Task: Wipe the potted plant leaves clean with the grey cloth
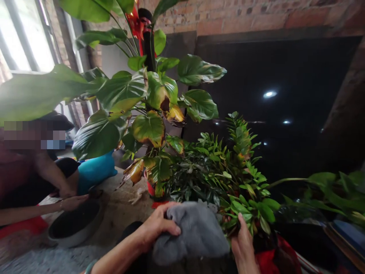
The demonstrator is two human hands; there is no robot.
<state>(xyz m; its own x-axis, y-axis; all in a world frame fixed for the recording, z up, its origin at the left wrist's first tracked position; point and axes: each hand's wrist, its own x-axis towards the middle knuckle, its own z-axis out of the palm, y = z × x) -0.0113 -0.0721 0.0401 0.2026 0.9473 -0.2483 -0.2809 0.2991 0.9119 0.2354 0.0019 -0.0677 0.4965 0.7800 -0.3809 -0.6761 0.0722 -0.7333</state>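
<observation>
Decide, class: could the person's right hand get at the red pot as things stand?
Probably not directly: the right hand is in the bushy plant, whose dense foliage stands between it and the red pot.

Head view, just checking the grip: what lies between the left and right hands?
In the head view, a grey cloth lies between the left hand and the right hand, which holds leafy stems.

Left hand (158, 224) on cloth (191, 232) at 6 o'clock; right hand (242, 243) just right of cloth, against ZZ plant (242, 190) stems. Potted broadleaf plant (148, 129) behind, 11 o'clock. Basin (74, 222) on bench (122, 217), 8 o'clock; co-worker's hands (72, 201) just above it. Brick wall (242, 15) behind plants.
</observation>
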